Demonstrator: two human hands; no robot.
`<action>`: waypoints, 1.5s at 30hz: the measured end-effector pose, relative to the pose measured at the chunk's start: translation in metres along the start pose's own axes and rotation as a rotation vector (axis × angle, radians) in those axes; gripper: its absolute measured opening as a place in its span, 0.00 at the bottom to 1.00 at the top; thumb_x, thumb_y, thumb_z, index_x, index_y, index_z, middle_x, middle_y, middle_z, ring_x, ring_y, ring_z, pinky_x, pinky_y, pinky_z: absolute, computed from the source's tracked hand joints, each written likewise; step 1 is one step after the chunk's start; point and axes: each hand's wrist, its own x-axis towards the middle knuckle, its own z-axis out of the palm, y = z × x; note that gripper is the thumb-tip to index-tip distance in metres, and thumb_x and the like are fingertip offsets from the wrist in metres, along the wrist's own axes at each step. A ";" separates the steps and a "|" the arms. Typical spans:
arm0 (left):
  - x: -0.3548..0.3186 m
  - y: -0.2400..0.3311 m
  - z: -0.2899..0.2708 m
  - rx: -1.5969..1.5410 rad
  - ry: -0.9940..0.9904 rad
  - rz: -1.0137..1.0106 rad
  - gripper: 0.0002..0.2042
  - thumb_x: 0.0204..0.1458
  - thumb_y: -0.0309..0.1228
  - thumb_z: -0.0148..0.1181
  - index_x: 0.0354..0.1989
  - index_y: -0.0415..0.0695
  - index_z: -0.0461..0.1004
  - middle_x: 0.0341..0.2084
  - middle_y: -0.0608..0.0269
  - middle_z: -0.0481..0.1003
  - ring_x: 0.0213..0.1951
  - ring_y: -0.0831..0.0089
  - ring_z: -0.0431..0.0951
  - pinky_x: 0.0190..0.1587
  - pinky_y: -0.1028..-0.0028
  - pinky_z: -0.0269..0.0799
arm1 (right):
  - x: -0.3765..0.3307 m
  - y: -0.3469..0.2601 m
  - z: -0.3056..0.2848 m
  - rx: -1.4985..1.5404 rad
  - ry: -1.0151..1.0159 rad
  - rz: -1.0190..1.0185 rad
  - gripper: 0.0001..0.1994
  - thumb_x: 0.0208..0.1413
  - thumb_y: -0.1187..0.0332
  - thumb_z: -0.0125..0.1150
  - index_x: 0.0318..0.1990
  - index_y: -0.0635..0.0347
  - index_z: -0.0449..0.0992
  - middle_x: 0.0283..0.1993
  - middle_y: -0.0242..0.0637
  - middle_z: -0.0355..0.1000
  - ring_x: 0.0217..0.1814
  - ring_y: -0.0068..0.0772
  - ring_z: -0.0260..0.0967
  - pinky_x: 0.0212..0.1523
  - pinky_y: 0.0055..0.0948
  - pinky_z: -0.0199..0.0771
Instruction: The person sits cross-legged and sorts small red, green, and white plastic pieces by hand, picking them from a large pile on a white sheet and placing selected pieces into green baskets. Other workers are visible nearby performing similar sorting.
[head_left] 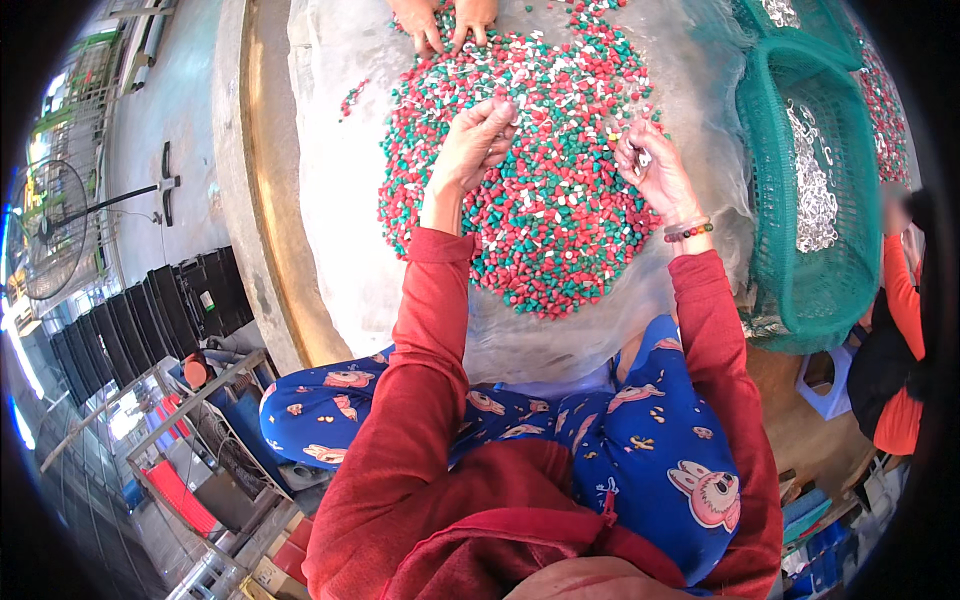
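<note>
A wide heap of small red, green and white pieces (560, 230) lies spread on a clear plastic sheet (345, 190) over the table. Above the heap's left part, my left hand (475, 148) is closed, thumb against the fingers; whatever they hold is too small to make out. My right hand (655, 170), with a beaded bracelet on its wrist, hovers by the heap's right edge. Its fingers are curled, pinching a small white piece (643, 158).
At the right stands a green plastic basket (765, 240) with white hook-like pieces (815, 205) in it. Another person's hands (445, 22) touch the heap's far edge. A person in orange sleeves (900, 300) sits at the far right. A fan (55, 230) and black crates (150, 325) stand left.
</note>
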 end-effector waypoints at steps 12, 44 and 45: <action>-0.011 -0.024 0.127 1.674 -0.319 0.532 0.08 0.45 0.32 0.55 0.30 0.42 0.74 0.27 0.53 0.71 0.33 0.57 0.74 0.36 0.62 0.71 | -0.016 0.049 -0.012 0.471 0.037 0.062 0.17 0.57 0.59 0.47 0.49 0.61 0.66 0.49 0.40 0.67 0.53 0.35 0.64 0.54 0.40 0.65; 0.042 -0.034 0.029 1.032 0.058 0.308 0.10 0.47 0.27 0.55 0.38 0.39 0.72 0.19 0.61 0.74 0.21 0.76 0.74 0.27 0.74 0.71 | -0.043 0.048 -0.039 -1.899 0.401 -0.200 0.06 0.51 0.66 0.54 0.37 0.52 0.71 0.27 0.41 0.70 0.30 0.45 0.69 0.30 0.36 0.68; 0.046 -0.036 0.029 1.109 0.054 0.371 0.10 0.47 0.27 0.55 0.38 0.39 0.73 0.18 0.60 0.74 0.21 0.74 0.75 0.28 0.73 0.71 | -0.044 0.049 -0.039 -1.872 0.404 -0.190 0.06 0.51 0.66 0.54 0.36 0.53 0.71 0.27 0.41 0.70 0.30 0.42 0.69 0.30 0.35 0.67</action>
